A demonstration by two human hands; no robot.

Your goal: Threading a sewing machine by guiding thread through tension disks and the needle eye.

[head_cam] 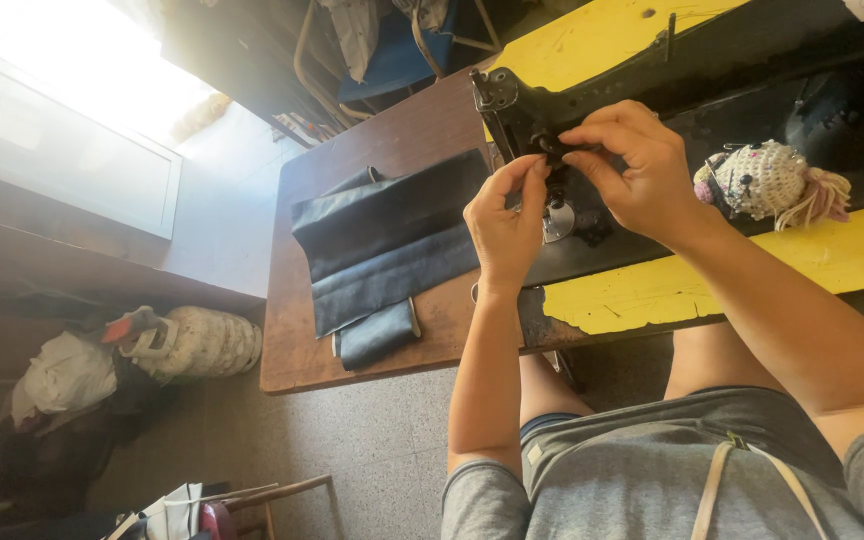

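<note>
both hands at the black sewing machine (552,120) head, centre-far on the table (352,340). left hand (505,222) and right hand (627,165) pinch narrow, probably on thread, too small to confirm. we keep fingertips steady near the needle; dark fabric (387,250) lies left.

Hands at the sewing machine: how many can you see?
2. The left hand pinches at the black sewing machine head from below; the right hand grips the same spot from the right. No other person's hands show.
</note>
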